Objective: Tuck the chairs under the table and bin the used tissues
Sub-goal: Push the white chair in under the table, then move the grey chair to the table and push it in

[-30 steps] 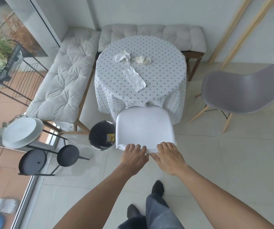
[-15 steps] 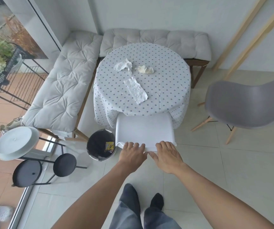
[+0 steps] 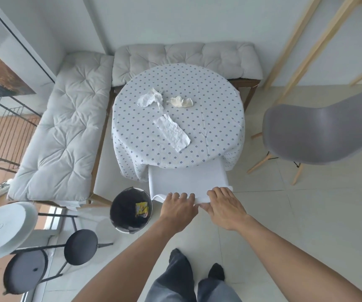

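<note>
A white chair stands at the near side of the round table with a dotted cloth; most of its seat is under the cloth. My left hand and my right hand rest side by side on the top edge of its back. Three used tissues lie on the table: a crumpled white tissue, a cream tissue and a flat white tissue. A grey chair stands apart, right of the table. A black bin sits on the floor left of the white chair.
Cushioned benches line the wall behind and left of the table. Two black stools and a white round lid stand at the lower left. Wooden poles lean at the upper right. My feet are below the hands.
The white chair has slid forward under the table, with both hands pushing on its back. I have stepped closer to the table.
</note>
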`<state>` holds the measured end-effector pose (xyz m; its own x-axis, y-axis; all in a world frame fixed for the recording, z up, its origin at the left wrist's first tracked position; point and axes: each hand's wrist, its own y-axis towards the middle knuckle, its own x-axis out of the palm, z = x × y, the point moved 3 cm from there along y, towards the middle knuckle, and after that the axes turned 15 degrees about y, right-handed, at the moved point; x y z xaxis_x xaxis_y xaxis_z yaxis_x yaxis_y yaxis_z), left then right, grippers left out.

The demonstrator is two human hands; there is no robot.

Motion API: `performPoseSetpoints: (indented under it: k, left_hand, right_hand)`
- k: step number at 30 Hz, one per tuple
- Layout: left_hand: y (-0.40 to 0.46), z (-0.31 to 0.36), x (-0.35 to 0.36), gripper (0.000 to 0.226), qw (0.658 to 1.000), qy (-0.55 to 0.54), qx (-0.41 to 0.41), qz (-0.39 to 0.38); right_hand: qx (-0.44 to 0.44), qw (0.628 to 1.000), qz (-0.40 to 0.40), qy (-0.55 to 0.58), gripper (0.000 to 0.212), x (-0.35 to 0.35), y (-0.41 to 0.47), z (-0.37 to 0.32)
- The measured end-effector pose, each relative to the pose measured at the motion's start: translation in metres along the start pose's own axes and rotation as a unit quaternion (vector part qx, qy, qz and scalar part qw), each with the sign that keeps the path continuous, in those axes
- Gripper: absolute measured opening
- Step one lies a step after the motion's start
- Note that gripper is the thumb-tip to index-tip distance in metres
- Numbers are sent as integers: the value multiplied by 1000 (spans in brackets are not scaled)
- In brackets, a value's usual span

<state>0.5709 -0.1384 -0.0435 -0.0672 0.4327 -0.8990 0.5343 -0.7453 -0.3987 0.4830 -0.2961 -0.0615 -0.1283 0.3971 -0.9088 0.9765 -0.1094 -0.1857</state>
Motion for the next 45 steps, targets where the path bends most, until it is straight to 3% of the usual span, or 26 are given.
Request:
performPoseSetpoints:
  k: [4,8,15,20,33,45]
  left_hand:
    - [0,2,1,55,999,-39,8,-36]
    - [3,-3,-9,58,998,-61,12,-20]
    - [52,18,-59,65,999,-44,22,1]
    - [107,82,-107,69,998,-10,58,17]
    - [253,319,-271,73,994,-8,92,51]
    - [428,421,-360,74,992,3,112,49]
  right_hand:
    - [4,999,-28,15,71,2,-5,2]
    - [49,997,-55,36,83,-8,-10,10]
    - [157,984,-25,78,81,-56,-38,83]
    - [203,975,11,89,88,-105,-72,168]
    - [269,959,72,57,79,-251,-178,420]
    - [273,957,95,41,77,-351,-142,580]
